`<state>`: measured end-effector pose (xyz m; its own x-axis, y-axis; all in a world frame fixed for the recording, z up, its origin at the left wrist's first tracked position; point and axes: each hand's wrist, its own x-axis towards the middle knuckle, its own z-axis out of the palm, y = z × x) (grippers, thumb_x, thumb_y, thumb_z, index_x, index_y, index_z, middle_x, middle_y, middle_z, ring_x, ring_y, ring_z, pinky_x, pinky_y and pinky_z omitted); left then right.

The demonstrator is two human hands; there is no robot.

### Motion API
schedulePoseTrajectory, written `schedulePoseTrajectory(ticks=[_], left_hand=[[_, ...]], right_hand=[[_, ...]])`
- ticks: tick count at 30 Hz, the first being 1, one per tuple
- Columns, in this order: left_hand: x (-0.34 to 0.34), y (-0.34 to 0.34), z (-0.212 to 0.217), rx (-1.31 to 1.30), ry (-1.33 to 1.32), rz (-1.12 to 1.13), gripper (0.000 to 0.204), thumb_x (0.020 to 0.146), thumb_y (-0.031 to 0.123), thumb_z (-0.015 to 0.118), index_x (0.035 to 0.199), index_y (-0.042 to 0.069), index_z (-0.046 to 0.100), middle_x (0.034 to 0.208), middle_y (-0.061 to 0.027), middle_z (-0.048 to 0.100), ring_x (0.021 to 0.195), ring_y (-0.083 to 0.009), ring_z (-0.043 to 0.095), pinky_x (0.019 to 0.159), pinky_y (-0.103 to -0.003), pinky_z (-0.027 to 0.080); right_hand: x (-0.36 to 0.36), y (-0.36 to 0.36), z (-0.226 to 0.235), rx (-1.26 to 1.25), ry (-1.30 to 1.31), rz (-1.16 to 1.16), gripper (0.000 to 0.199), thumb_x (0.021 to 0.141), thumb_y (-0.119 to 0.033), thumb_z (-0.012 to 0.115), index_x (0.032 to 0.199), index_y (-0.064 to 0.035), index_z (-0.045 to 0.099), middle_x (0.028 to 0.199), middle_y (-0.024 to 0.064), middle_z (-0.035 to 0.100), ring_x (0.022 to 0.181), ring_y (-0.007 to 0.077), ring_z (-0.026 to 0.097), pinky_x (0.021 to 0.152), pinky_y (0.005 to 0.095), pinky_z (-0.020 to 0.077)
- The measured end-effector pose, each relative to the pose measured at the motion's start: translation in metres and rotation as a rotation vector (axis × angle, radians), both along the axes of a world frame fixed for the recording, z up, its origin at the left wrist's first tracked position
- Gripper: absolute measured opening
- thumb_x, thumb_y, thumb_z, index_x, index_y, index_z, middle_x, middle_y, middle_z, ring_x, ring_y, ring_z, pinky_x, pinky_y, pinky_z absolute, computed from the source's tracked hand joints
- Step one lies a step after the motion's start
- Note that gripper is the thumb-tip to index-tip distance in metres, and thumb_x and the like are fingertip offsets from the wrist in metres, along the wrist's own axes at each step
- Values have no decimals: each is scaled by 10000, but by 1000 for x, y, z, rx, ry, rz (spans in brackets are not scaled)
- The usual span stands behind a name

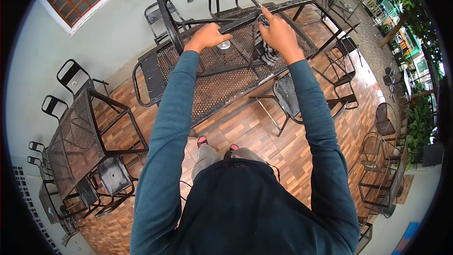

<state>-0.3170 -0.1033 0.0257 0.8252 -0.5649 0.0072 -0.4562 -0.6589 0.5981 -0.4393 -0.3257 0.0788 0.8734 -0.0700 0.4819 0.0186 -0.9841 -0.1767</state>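
A black metal chair (238,47) with a perforated seat lies tipped on a mesh-topped table (212,99) in front of me. My left hand (207,37) is closed at its frame, thumb stretched out along the bar, the other fingers mostly hidden. A small pale, shiny thing (224,45) shows just below that thumb; its kind is unclear. My right hand (281,35) presses a black-and-white striped cloth (270,57) against a metal bar of the chair, its fingers bent around it. Part of the cloth hangs below the palm.
Another mesh table (78,137) with chairs stands at the left. A folding chair (288,95) is close beside the table's near right side. More chairs (347,47) stand farther right. A wall (118,28) runs behind, and wooden-patterned tiles (255,146) cover the floor.
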Motion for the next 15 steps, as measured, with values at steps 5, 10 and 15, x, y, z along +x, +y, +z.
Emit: schedulePoseTrajectory(ticks=[5, 10, 15], left_hand=[[6, 3, -2, 1, 4, -48, 448, 778, 371, 723, 941, -45, 753, 938, -271, 734, 867, -413, 722, 805, -462, 566], [3, 3, -7, -25, -57, -45, 418, 792, 331, 717, 931, -63, 728, 884, -278, 719, 837, -429, 707, 787, -475, 552], [4, 8, -9, -22, -74, -41, 420, 812, 359, 714, 950, -35, 749, 925, -268, 728, 891, -426, 713, 833, -487, 561]], right_hand=[[5, 13, -22, -35, -38, -5, 603, 932, -304, 665, 1499, -201, 488, 1055, 209, 706, 901, 446, 684, 750, 538, 562], [6, 20, -22, -118, -9, -119, 602, 931, -295, 668, 1505, -240, 493, 929, 183, 699, 859, 428, 687, 723, 533, 563], [8, 42, -29, -78, -69, -50, 571, 936, -274, 654, 1490, -230, 523, 867, 210, 694, 836, 429, 680, 730, 542, 548]])
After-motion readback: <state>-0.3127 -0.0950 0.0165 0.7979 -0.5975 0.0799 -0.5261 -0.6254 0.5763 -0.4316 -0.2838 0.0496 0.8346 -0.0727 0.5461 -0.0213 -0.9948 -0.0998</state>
